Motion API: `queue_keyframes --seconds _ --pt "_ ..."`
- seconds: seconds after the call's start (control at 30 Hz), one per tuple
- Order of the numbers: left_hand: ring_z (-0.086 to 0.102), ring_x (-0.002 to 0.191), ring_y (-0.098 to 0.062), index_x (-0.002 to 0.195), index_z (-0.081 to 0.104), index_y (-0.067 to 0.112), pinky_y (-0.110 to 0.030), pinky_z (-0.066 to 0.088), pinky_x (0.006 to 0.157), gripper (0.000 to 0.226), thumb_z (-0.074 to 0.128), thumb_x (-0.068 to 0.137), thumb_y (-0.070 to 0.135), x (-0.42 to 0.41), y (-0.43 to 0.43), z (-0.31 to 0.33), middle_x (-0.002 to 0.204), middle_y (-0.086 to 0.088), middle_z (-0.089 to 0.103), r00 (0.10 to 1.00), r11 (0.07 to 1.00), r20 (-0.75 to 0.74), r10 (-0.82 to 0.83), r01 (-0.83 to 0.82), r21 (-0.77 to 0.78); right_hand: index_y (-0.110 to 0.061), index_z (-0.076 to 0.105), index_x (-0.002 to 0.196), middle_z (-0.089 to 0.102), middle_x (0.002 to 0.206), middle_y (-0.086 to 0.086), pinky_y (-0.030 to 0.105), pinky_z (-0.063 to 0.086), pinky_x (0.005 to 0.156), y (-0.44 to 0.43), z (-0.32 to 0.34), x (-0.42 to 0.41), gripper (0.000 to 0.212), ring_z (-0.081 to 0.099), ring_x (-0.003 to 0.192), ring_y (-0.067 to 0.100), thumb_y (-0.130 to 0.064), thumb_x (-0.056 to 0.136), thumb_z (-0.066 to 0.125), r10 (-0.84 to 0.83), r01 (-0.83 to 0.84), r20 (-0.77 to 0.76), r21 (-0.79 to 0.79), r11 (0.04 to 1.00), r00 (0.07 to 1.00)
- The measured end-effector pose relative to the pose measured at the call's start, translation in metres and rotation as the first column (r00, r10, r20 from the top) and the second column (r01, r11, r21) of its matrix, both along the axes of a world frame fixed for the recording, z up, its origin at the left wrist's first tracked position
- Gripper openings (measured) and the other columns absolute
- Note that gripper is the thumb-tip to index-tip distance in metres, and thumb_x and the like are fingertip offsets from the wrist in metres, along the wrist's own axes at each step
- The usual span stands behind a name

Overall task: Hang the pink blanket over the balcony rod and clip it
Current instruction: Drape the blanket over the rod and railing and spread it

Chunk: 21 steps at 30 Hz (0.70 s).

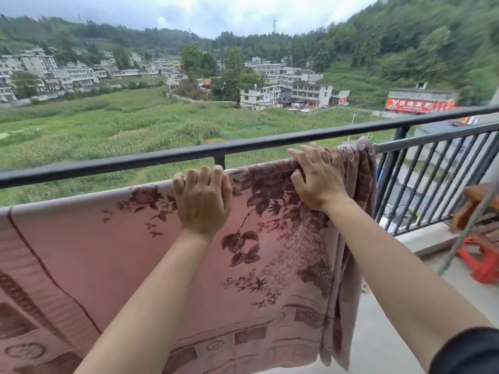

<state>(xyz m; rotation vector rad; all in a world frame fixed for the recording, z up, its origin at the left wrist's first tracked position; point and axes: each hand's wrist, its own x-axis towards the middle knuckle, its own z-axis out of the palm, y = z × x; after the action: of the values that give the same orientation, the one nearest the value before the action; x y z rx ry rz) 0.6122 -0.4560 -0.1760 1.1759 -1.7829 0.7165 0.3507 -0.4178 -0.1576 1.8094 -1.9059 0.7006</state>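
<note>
The pink blanket (113, 255) with a dark floral pattern hangs draped over a balcony rod (432, 140), whose bare end shows to the right of the cloth. Its right end is bunched in folds (356, 184). My left hand (202, 201) grips the blanket's top edge over the rod, fingers curled over it. My right hand (316, 179) grips the bunched top edge further right, thumb hooked into the cloth. No clip is visible.
A black top rail (135, 161) runs just beyond the blanket, with vertical railing bars (437, 179) at right. A red plastic stool (480, 263), wooden pieces (478, 206) and a grey slanted pole (467, 230) stand at the far right on the concrete floor.
</note>
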Motion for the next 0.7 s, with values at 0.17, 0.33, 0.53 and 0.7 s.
queue_keyframes --seconds 0.17,0.33,0.53,0.7 --pt "0.052 0.085 -0.026 0.102 0.065 0.013 -0.045 0.032 0.088 0.033 0.037 0.1 0.031 -0.004 -0.005 -0.004 0.087 -0.005 0.063 0.998 0.999 -0.059 -0.034 0.031 -0.043 -0.032 0.02 0.153 0.019 0.16 0.013 0.055 -0.003 0.121 0.011 -0.015 -0.044 0.071 0.01 0.15 0.032 -0.044 0.086 0.04 -0.24 0.239 -0.053 -0.025 0.971 0.969" --pt "0.052 0.107 -0.027 0.106 0.066 0.013 -0.054 0.021 0.109 0.029 0.042 0.094 0.025 -0.029 0.005 0.002 0.11 -0.009 0.061 0.981 0.996 -0.191 -0.035 0.05 0.074 -0.022 0.013 0.155 -0.004 0.163 0.015 0.048 -0.005 0.119 0.013 -0.022 -0.059 0.075 -0.004 0.151 0.029 -0.035 0.086 0.042 -0.226 0.304 0.403 -0.14 0.942 0.887" --pt "0.049 0.127 -0.03 0.125 0.06 0.012 -0.054 0.029 0.111 0.036 0.047 0.097 0.03 -0.132 0.03 0.014 0.131 -0.012 0.057 0.968 0.961 0.037 -0.25 0.243 0.135 -0.006 0.058 0.125 0.058 0.127 0.018 0.041 0.04 0.102 0.018 -0.01 -0.099 0.073 0.055 0.118 0.032 -0.067 0.091 0.035 -0.123 0.346 0.969 0.042 0.937 0.216" --pt "0.055 0.117 -0.031 0.131 0.057 0.013 -0.054 0.029 0.107 0.046 0.031 0.1 0.036 -0.239 0.029 0.021 0.125 -0.009 0.063 0.986 0.955 0.056 -0.16 0.14 0.262 -0.003 0.074 0.106 0.076 0.098 0.015 0.041 0.058 0.086 0.051 0.004 -0.168 0.06 0.073 0.09 0.034 -0.059 0.089 0.06 0.011 -0.236 0.997 0.006 0.972 0.071"
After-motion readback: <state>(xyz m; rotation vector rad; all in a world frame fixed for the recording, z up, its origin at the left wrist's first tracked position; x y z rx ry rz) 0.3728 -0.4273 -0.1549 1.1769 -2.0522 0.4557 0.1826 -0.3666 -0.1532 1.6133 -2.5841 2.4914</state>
